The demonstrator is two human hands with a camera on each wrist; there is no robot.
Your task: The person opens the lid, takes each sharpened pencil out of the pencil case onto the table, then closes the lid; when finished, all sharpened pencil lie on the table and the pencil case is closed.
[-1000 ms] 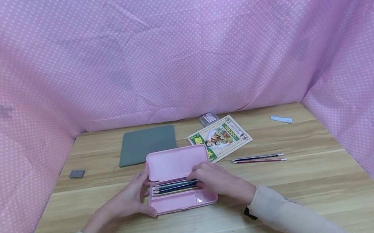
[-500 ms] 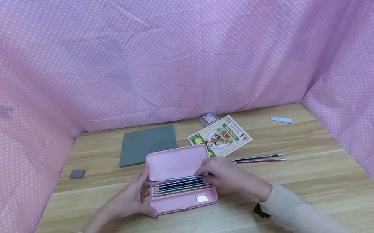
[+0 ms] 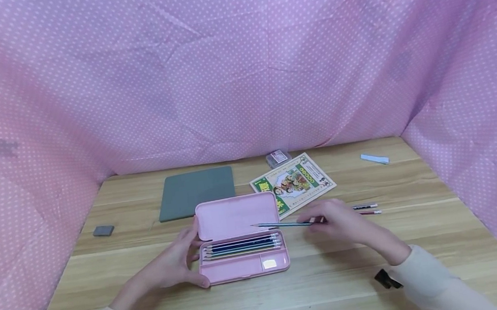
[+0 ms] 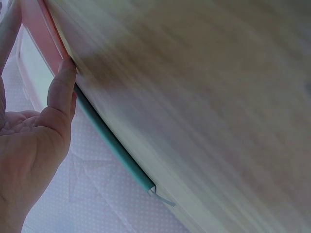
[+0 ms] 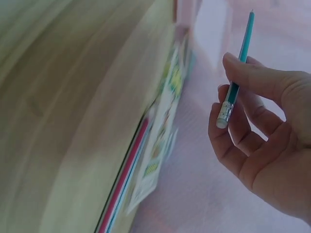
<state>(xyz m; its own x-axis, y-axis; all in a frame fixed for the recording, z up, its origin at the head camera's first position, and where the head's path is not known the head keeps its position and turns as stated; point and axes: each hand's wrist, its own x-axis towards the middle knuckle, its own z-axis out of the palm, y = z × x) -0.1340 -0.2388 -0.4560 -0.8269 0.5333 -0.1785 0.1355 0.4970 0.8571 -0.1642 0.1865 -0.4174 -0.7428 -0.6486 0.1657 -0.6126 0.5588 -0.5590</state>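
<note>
A pink pencil case (image 3: 229, 269) lies with its lid (image 3: 237, 215) raised, several pencils (image 3: 242, 246) side by side in its long compartment. My left hand (image 3: 173, 260) rests spread along its left side, thumb at the front corner and a finger against the lid's edge. In the left wrist view that hand (image 4: 34, 141) touches the pink edge with a fairly straight finger. My right hand (image 3: 339, 221) pinches a teal pencil (image 5: 246, 41) near its eraser end, its point leftward above the case's right side. The right wrist view shows the right hand's (image 5: 272, 111) thumb and fingers around it.
Two pencils (image 3: 370, 212) lie partly behind the right hand. A booklet (image 3: 297, 182) and a small clear box (image 3: 278, 158) are behind the case, beside a green-grey board (image 3: 195, 192). A grey eraser (image 3: 103, 231) lies left, a pale blue strip (image 3: 374, 159) far right.
The right hand has drawn the teal pencil out of the case and moved right with it. The remaining pencils show more fully. The left hand has stayed in place.
</note>
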